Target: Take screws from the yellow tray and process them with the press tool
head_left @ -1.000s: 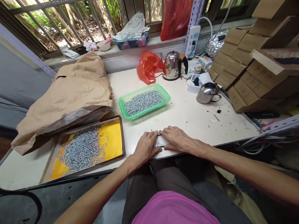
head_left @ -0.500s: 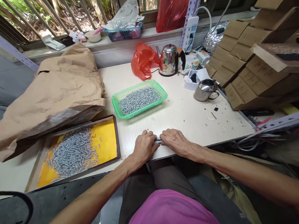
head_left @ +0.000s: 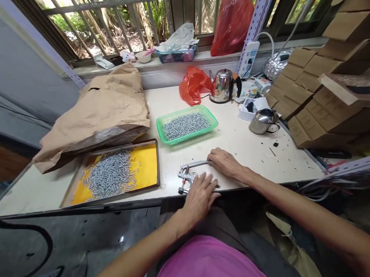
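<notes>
A small metal hand press tool (head_left: 188, 174) lies on the white table (head_left: 234, 140) near its front edge. My left hand (head_left: 200, 194) rests flat over the tool's near end, fingers spread. My right hand (head_left: 224, 162) lies on the table with its fingers curled at the far end of the tool's lever. A green basket (head_left: 186, 124) of small silver metal pieces sits just beyond. A brown-rimmed yellow tray (head_left: 143, 167) holding a heap of similar silver pieces lies to the left.
A crumpled brown paper sack (head_left: 99, 110) lies at the back left. Behind the basket are a red bag (head_left: 193, 84), a steel kettle (head_left: 224, 84) and a steel mug (head_left: 263, 121). Stacked cardboard boxes (head_left: 319, 94) fill the right side. Wires hang at the front right.
My left hand has slid back toward the table edge, uncovering the metal tool that both hands hid. My right hand has stayed at the lever. The view has shifted.
</notes>
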Tool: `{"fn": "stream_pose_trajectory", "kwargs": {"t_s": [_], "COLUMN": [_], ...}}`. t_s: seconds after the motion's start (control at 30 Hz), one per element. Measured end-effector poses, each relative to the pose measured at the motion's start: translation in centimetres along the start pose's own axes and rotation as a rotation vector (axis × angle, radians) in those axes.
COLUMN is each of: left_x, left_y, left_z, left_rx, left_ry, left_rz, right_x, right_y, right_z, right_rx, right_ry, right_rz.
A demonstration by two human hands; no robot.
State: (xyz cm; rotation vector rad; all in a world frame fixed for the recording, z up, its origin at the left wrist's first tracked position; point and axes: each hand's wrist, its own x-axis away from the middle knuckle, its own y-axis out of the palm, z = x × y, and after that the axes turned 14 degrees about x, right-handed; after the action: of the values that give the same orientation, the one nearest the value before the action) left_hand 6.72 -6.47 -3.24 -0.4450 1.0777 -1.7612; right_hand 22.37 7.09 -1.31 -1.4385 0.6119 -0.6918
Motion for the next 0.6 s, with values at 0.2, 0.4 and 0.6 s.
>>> {"fn": "stream_pose_trajectory", "kwargs": {"t_s": [0.2,0.4,0.6], "left_x": [0.4,1.9,2.9], "left_y": [0.4,1.8,1.6], "left_z": [0.7,-0.2,-0.9], "left_rx": [0.094,0.192,0.273], "left_ry": [0.007,-0.028,0.042], "left_rz": [0.018,-0.034,-0.075], "right_x": [-2.6,-2.3,-2.2], "right_y": [-2.4,-3.0,-0.6], "right_z": [-2.7,-10.3,-11.1], "right_rx": [0.082,0.059,-0.066], "right_ry": [-0.019,-0.575,-0.693], "right_rz": [-0.022,0.034,0.042]}}
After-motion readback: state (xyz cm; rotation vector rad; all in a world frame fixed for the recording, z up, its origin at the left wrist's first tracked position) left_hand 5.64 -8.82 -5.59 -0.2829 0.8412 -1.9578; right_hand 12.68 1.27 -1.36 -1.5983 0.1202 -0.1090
